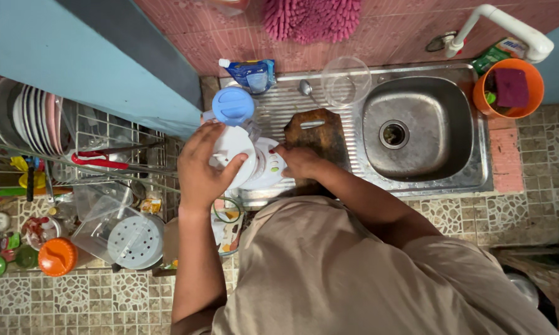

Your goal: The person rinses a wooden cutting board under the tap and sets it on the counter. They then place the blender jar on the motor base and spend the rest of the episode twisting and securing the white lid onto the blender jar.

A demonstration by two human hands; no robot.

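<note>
The left hand (203, 164) lay palm-down over the white lid (233, 155) of a blender jar, fingers spread & curled round its rim, gripping it from above. The right hand (299, 161) sat at the white blender base (268, 166), fingers bent in toward the front where small green & red buttons showed; can't tell whether it pressed one or just steadied the base. The base stood on the ribbed steel drainboard (273, 105), at its front edge, w/ the jar on top of it.

Just behind the jar, touching or nearly so, was a blue round lid (233, 105) on a container. A dark wooden cutting board (320, 133) lay on the drainboard right of the base, partly under the right wrist. Further back: a clear plastic cup (346, 80), a metal spoon (305, 88) & a blue refill pouch (252, 73) near the wall. The steel sink basin (416, 130) sat to the right, a white tap (509, 25) above it, & an orange tub (509, 92) holding a purple sponge at the corner.

Left of the hands a wire dish rack (105, 155) held upright plates (34, 118) & red-handled tongs (99, 161). Lower left, on the tiled counter, a white perforated lid (135, 241) & an orange cap (57, 256).
</note>
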